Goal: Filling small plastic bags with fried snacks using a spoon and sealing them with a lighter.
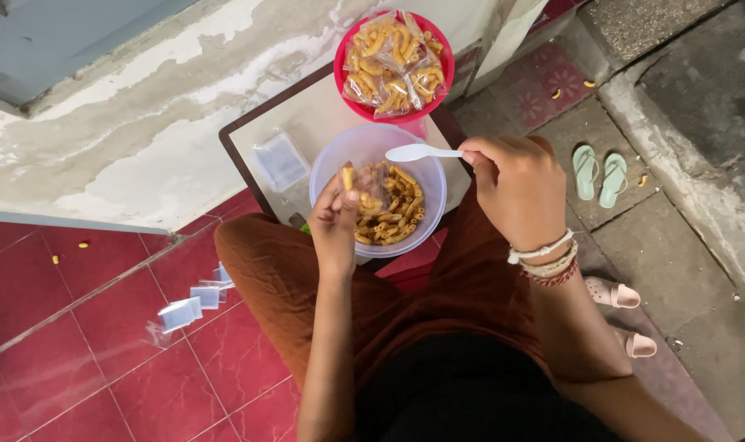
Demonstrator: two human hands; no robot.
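Here, right hand (515, 184) grip closed on white spoon (417, 152), left hand (337, 217) pinching snack (348, 177); clear bowl (331, 168) below

Clear filled snack packets (393, 61) fill the red bowl (344, 78); empty clear bags (281, 160) lie on the tray (245, 176).

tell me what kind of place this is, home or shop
Probably a home doorstep or porch. The person sits on a red tiled floor beside a peeling wall, with green sandals left on the concrete outside and snack bowls on a small board.
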